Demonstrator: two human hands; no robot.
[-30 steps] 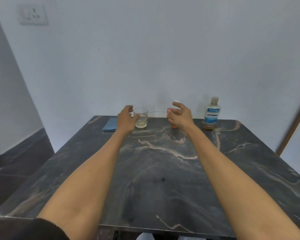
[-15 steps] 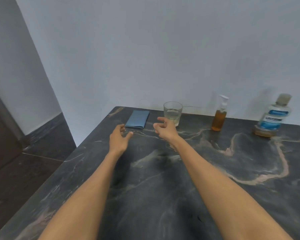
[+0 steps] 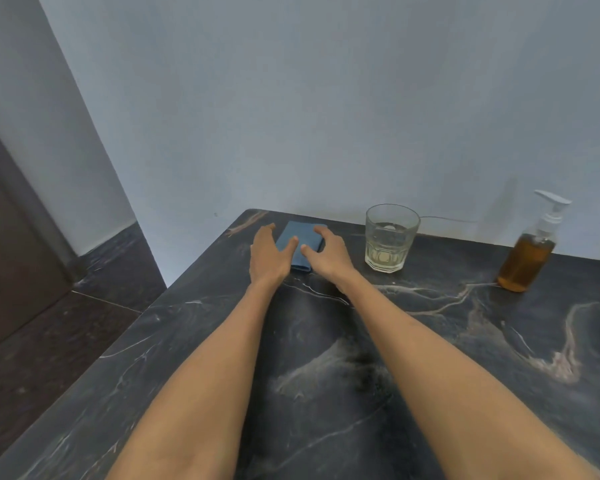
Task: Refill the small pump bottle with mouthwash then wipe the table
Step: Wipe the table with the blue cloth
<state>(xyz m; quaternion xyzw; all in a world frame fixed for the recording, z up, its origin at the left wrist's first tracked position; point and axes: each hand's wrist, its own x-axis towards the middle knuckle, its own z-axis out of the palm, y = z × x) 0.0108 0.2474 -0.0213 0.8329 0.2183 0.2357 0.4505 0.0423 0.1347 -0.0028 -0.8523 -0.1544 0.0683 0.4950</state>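
A folded blue cloth lies flat at the far left corner of the dark marble table. My left hand hovers over its left edge, fingers spread, thumb on the cloth. My right hand reaches over its right edge with fingers curled and apart; neither hand has closed on it. The small pump bottle, holding amber liquid and capped with a white pump, stands upright at the far right. The large mouthwash bottle is out of view.
A faceted drinking glass with a little pale liquid stands between the cloth and the pump bottle. The table's left edge drops to a dark floor. A pale wall runs right behind the table.
Both hands moved left and forward from near the glass and pump bottle to the blue cloth. My view swung left, so the mouthwash bottle left the frame.
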